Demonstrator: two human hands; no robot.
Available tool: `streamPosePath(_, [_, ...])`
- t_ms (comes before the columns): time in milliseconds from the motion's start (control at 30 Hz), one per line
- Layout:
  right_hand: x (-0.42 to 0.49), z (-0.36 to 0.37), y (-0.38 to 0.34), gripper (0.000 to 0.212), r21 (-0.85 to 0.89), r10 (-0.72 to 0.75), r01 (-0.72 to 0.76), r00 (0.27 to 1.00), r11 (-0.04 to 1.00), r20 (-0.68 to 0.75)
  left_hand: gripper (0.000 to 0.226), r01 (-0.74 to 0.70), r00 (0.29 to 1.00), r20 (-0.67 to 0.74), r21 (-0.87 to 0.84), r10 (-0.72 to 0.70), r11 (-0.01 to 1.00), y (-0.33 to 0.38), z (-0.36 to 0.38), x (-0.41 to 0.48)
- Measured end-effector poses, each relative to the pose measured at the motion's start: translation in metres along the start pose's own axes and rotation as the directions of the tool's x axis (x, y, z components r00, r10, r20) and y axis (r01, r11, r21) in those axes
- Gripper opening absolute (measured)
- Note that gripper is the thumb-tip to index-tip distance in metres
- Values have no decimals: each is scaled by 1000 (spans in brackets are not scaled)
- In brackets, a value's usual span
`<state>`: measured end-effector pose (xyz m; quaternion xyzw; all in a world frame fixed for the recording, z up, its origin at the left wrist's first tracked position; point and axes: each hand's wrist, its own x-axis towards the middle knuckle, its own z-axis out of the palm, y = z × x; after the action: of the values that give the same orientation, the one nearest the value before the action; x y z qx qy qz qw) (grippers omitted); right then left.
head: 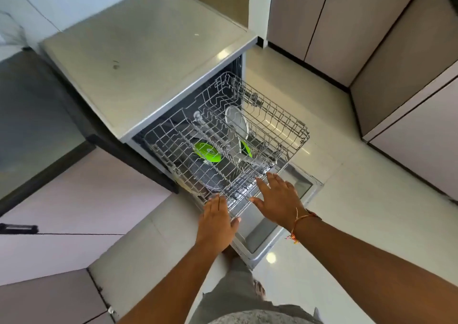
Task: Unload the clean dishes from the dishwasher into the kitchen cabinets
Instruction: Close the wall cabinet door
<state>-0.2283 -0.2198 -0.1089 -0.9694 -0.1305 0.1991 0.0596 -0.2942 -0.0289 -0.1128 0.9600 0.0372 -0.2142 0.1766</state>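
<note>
Reaching to the pulled-out wire rack [285, 125] of the dishwasher [148, 58], the right hand [277, 199] touches its 5 o'clock rim, fingers spread straight. The left hand [216, 224] lies over the 6 o'clock rim (grip unclear). A green plate [207, 151] sits mid-rack, with a steel plate [236, 120] at its 1 o'clock.

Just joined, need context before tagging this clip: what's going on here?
A person stands at an open dishwasher, its door folded down. The wire rack is slid out over the door. The left hand and right hand are both at its front rim with fingers straight, and neither holds a dish. A round steel plate stands on edge among the wires. A green dish and a dark pan show lower down. The cabinets opposite are shut.
</note>
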Motion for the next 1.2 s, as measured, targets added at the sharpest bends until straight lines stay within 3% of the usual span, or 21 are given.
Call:
streamPosePath(300, [90, 9, 36, 70, -42, -13, 16, 998, 999, 62, 84, 87, 995, 54, -43, -85, 995, -8, 34, 96])
streamPosePath(467, [127, 28, 77, 72, -108, -88, 101, 989, 989, 123, 86, 136, 981, 146, -56, -127, 989, 9, 55, 121])
streamPosePath(600, [152, 55, 106, 73, -156, -273, 314, 933, 937, 234, 83, 252, 942, 255, -96, -221, 963, 30, 71, 122])
streamPosePath(767, [155, 74, 128, 64, -147, -416, 487, 840, 861, 349, 63, 347, 905, 310, -141, -291, 927, 47, 86, 110])
streamPosePath(933, [162, 76, 142, 49, -168, -511, 603, 768, 780, 387, 38, 397, 898, 251, -102, -362, 912, 61, 98, 99])
streamPosePath(1067, [172, 69, 144, 43, -149, -552, 649, 729, 746, 405, 41, 493, 856, 240, -107, -458, 864, 64, 103, 100])
streamPosePath(1200, [175, 60, 146, 32, -161, -597, 676, 720, 719, 353, 45, 466, 870, 197, -28, -453, 884, 60, 105, 102])
